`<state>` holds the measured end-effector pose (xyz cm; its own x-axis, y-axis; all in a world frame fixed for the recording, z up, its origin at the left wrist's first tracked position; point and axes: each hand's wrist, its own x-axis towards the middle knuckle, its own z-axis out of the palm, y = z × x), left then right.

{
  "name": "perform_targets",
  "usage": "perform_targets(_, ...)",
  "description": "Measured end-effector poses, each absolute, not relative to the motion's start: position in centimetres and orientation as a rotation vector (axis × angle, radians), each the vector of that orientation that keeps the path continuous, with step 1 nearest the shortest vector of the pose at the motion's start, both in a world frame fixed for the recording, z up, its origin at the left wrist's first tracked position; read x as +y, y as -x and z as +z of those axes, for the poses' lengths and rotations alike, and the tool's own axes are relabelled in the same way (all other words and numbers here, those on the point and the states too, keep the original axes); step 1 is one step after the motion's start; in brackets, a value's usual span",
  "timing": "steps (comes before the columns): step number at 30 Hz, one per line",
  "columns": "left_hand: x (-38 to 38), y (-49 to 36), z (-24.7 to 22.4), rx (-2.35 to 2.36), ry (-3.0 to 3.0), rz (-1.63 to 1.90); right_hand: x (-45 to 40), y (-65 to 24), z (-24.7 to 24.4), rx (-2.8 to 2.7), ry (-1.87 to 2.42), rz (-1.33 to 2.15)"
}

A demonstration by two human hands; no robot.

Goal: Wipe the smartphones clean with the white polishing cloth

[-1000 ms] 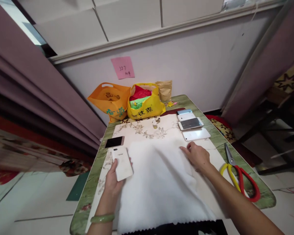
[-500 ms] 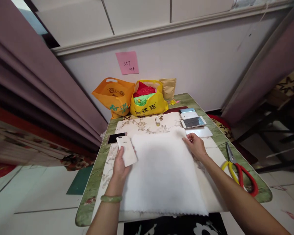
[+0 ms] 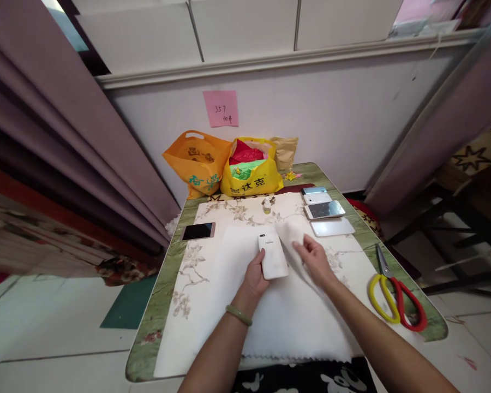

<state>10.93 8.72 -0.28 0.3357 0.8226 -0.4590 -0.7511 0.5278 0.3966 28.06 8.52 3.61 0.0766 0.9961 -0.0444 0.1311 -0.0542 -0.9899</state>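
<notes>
My left hand [image 3: 255, 277] is wrapped round a white smartphone [image 3: 275, 261], its back with the camera facing up. The phone is held over a white cloth [image 3: 294, 322] with a zigzag front edge. My right hand [image 3: 316, 261] pinches the cloth's far right corner, which is lifted and curls towards the phone. To the right of the cloth's far end lie several phones, among them a white one face up [image 3: 325, 209] and a pale one [image 3: 332, 227]. A dark-screened phone [image 3: 198, 231] lies on the left.
The green table [image 3: 145, 344] bears a floral sheet [image 3: 175, 338]. Large scissors [image 3: 388, 295] with yellow and red handles lie at the right edge. At the back stand an orange bag [image 3: 200, 169], a stuffed yellow bag [image 3: 265, 183] and a tan pouch [image 3: 285, 153].
My left hand has carried the white phone rightwards to the middle of the cloth. My right hand has raised the far right corner and folded it inwards.
</notes>
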Motion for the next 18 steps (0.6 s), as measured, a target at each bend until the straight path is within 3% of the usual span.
perform_targets(3,9.1,-10.1,-0.4,0.506,-0.106,1.018,7.5,-26.7,4.0,-1.468,1.329,1.171)
perform_targets(9,8.8,-9.4,-0.4,0.43,0.012,1.041,8.2,-25.6,2.8,-2.142,1.176,0.422)
perform_targets(12,8.5,-9.3,-0.3,0.481,0.017,1.063,8.2,-24.3,1.5,-2.446,1.02,0.333)
perform_targets(18,8.2,-9.5,-0.3,0.473,-0.012,1.022,6.2,-22.6,-0.5,-2.458,1.205,0.296)
